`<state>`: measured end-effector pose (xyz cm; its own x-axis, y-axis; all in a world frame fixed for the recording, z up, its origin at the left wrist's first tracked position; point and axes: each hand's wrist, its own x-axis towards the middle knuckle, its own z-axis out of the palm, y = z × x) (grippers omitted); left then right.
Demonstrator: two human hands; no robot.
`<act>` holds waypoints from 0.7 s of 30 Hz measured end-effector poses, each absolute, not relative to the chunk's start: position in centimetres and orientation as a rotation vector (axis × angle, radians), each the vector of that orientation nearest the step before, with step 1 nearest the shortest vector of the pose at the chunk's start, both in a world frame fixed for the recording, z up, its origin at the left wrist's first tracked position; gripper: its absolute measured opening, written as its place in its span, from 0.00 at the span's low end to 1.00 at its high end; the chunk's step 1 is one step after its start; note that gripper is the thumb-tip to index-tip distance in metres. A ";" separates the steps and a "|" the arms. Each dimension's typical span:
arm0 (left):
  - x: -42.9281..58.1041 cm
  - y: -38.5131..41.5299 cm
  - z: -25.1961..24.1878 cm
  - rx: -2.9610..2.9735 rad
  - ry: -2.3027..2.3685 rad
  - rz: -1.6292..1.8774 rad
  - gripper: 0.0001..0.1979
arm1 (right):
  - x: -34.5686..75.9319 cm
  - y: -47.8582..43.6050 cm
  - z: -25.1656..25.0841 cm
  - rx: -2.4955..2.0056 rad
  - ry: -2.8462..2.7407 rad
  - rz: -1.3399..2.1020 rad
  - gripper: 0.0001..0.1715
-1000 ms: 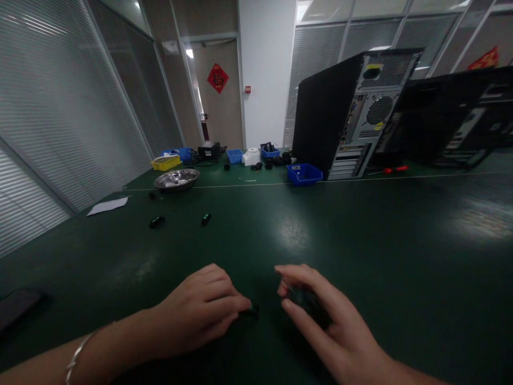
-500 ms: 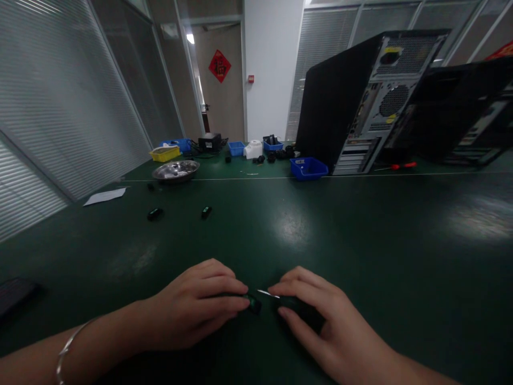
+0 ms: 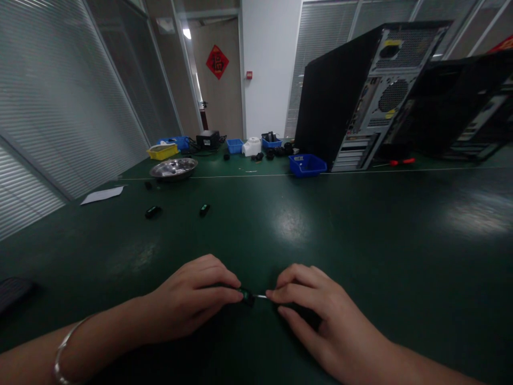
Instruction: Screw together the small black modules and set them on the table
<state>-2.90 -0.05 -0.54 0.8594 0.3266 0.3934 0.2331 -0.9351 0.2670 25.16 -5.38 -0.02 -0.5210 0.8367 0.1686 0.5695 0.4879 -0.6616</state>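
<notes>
My left hand (image 3: 196,299) is closed on a small black piece with a green patch (image 3: 247,298), its fingertips pinching the left end close to the table. Opposite it, my right hand (image 3: 326,313) grips a screwdriver (image 3: 261,296). Only the thin metal shaft shows clearly; the dark handle is mostly hidden under the fingers. The shaft points left, and its tip meets or nearly meets the right end of the black piece. Two similar black pieces, one at the left (image 3: 153,212) and one nearer the middle (image 3: 204,209), lie farther out on the table.
On the green table (image 3: 360,230) stand a metal dish (image 3: 173,169), a yellow tray (image 3: 163,152), a blue bin (image 3: 307,166) and a black computer tower (image 3: 340,96). A white paper (image 3: 102,195) lies at left. A dark object (image 3: 16,293) sits at the near left edge.
The black piece in my left hand has shifted slightly left and up. The screwdriver shaft has swung from a slant to nearly level, its tip now at the piece.
</notes>
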 end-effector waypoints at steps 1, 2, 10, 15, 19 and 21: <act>-2.9 -0.1 -0.5 2.824 0.432 0.653 0.14 | 25.1 -5.4 0.0 -1.161 -2.271 0.739 0.17; -2.8 -0.1 -0.5 2.826 0.436 0.656 0.14 | 25.1 -5.4 0.0 -1.164 -2.275 0.731 0.17; -2.4 -0.4 -0.2 2.815 0.415 0.673 0.13 | 25.1 -5.3 0.1 -1.151 -2.307 0.706 0.18; -2.2 -0.5 0.0 2.805 0.384 0.676 0.13 | 25.2 -5.3 -0.1 -1.140 -2.295 0.716 0.19; -2.2 -0.7 0.1 2.789 0.399 0.669 0.13 | 25.2 -5.3 -0.1 -1.130 -2.288 0.739 0.19; -2.2 -0.7 0.1 2.778 0.404 0.656 0.13 | 25.2 -5.3 -0.1 -1.122 -2.271 0.758 0.18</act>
<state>-2.18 -0.68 0.10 0.8597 0.3234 0.3954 0.2071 -0.9283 0.3089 25.24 -5.29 -0.11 -0.5403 0.8216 0.1818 0.5477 0.5074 -0.6653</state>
